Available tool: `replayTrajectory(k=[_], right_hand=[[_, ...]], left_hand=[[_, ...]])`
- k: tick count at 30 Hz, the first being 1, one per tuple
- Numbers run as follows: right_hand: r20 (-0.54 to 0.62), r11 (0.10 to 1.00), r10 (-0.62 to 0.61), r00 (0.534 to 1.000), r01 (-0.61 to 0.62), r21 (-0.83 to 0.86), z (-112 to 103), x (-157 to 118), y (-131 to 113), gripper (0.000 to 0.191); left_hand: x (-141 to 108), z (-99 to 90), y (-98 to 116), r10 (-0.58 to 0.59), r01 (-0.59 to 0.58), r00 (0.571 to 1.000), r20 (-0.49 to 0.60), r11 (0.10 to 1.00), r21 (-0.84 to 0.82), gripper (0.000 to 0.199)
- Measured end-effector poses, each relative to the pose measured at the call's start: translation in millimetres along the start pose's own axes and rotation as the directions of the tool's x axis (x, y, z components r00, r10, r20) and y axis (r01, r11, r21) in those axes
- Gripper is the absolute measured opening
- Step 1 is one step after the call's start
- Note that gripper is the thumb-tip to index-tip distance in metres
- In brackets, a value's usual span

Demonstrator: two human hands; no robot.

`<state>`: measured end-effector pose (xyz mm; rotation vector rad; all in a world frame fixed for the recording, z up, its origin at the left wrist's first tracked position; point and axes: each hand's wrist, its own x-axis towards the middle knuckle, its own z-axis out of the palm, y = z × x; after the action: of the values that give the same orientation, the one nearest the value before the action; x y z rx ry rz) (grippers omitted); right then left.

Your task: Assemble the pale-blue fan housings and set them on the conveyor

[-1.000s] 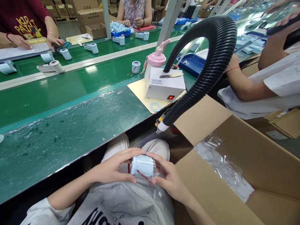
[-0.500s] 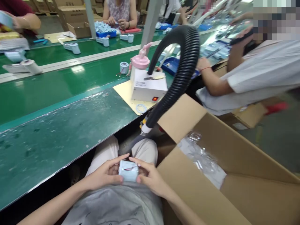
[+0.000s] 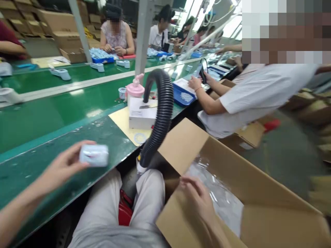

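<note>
My left hand (image 3: 73, 158) is closed round a pale blue, rounded cylindrical part (image 3: 93, 155), holding it above the green work surface (image 3: 33, 175). A dark line, perhaps a wire, shows faintly on the part, which is blurred. My right hand (image 3: 198, 198) hangs over the near flap of a large cardboard box (image 3: 279, 220), its fingers loosely bent and slightly apart, with nothing visible in them. Beside it, clear plastic pieces (image 3: 217, 187) lie inside the box.
A white device (image 3: 142, 117) stands on a yellow sheet (image 3: 120, 120), with a black ribbed hose (image 3: 165, 103) arching from it. Behind are a pink-topped bottle (image 3: 135, 90) and a green belt (image 3: 77, 100). At the right, a co-worker in a white shirt (image 3: 258, 93) sits near a blue tray (image 3: 184, 98).
My hands have moved apart. The left has carried the blue part leftward and up over the work surface; the right has let go of it and moved right to the box. The view has shifted.
</note>
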<state>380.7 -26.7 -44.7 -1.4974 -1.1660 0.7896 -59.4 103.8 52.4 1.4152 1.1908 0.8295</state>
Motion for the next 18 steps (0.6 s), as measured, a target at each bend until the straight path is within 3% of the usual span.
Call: replayTrajectory(k=[2, 4, 7, 9, 13, 18], right_hand=[[0.238, 0.984, -0.169, 0.957, 0.178, -0.019, 26.0, -16.2, -18.0, 0.024], [0.422, 0.938, -0.312, 0.851, 0.347, -0.006, 49.8, -28.8, -37.2, 0.037], [0.54, 0.875, -0.43, 0.724, 0.481, 0.053, 77.0, -37.0, -59.3, 0.064], [0.563, 0.836, -0.487, 0.668, 0.544, 0.078, 89.5, -38.4, -67.6, 0.069], [0.554, 0.803, -0.516, 0.653, 0.594, 0.047, 101.9, -42.8, -76.9, 0.056], [0.573, 0.799, -0.503, 0.647, 0.601, 0.023, 103.5, -50.3, -83.6, 0.059]], left_hand=[[-16.6, 43.5, 3.7, 0.02, -0.008, 0.975, 0.222, 0.998, -0.056, 0.055], [-30.0, 74.0, 2.7, 0.048, -0.026, 0.931, 0.361, 0.997, -0.066, 0.06], [-46.6, 90.0, 2.5, 0.045, -0.027, 0.893, 0.447, 0.999, -0.046, 0.062], [-55.7, 89.3, 3.5, 0.05, -0.018, 0.886, 0.461, 0.997, -0.074, 0.063], [-68.5, 85.3, -0.8, 0.077, 0.005, 0.892, 0.446, 0.984, -0.179, 0.062], [-76.5, 84.5, -10.5, 0.028, 0.139, 0.887, 0.461, 0.936, -0.323, 0.072]])
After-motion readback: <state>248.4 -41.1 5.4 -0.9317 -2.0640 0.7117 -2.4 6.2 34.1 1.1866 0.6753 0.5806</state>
